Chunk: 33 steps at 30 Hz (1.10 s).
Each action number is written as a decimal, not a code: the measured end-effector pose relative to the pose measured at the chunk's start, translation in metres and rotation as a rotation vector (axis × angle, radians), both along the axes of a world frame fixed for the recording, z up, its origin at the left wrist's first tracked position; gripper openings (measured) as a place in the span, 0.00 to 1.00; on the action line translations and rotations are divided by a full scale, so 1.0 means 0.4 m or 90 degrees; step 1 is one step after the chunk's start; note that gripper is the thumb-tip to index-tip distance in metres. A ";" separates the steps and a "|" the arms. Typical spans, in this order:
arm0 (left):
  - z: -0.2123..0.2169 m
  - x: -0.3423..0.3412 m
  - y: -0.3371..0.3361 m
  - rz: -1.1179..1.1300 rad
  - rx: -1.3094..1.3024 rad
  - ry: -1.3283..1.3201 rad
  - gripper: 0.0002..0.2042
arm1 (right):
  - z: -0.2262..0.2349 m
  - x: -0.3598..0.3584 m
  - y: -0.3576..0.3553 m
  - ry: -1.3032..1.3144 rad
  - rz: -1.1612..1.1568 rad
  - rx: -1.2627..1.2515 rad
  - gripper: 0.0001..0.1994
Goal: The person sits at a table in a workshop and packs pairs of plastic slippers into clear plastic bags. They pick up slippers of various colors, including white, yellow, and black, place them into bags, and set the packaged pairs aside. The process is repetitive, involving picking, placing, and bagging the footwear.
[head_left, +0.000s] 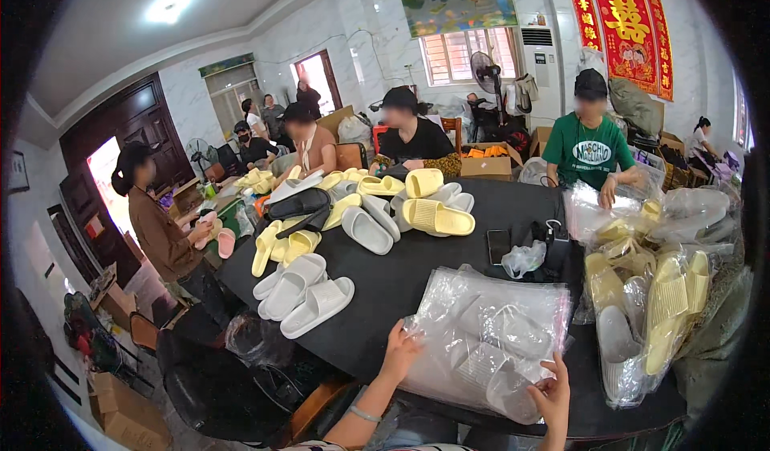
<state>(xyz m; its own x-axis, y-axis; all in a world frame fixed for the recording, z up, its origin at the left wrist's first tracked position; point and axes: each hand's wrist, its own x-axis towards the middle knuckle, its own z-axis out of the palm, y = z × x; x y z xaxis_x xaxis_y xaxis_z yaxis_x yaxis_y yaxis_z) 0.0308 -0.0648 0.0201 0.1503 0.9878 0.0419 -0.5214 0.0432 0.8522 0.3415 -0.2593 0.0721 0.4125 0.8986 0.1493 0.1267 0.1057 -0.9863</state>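
A clear plastic bag with a pair of pale grey slippers inside lies on a stack of flat clear bags at the table's near edge. My left hand pinches the plastic at its left side. At the lower right, my right hand has its thumb and curled fingers on the bag's edge, beside the slipper's end. Left of the bags sit loose light grey slippers. Farther off is a heap of yellow slippers, grey slippers and a black pair.
Bagged yellow and grey slippers are piled on the right. A phone, a crumpled clear bag and a dark object lie beyond my bag. A person in green handles bags across the table; other people sit or stand along it. A chair is at lower left.
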 end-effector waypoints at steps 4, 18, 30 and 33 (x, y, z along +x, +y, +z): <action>0.036 -0.024 0.027 -0.008 -0.154 0.022 0.20 | -0.029 0.015 0.001 0.068 0.002 0.104 0.42; 0.137 -0.062 -0.071 0.001 -0.081 0.039 0.24 | 0.005 0.095 -0.043 0.198 -0.112 0.190 0.40; 0.093 -0.159 -0.146 -0.057 0.020 0.755 0.34 | -0.078 0.084 -0.095 0.256 -0.126 0.029 0.25; 0.148 -0.118 -0.163 0.050 0.187 0.929 0.33 | -0.087 0.092 -0.101 0.270 -0.095 0.013 0.21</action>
<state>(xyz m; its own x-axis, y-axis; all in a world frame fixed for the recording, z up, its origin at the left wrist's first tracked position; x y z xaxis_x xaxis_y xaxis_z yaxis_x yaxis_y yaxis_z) -0.0164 -0.1300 0.0791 0.1822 0.9782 0.0999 0.7849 -0.2059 0.5844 0.3781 -0.2996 0.0371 0.5658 0.8234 -0.0442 -0.2732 0.1366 -0.9522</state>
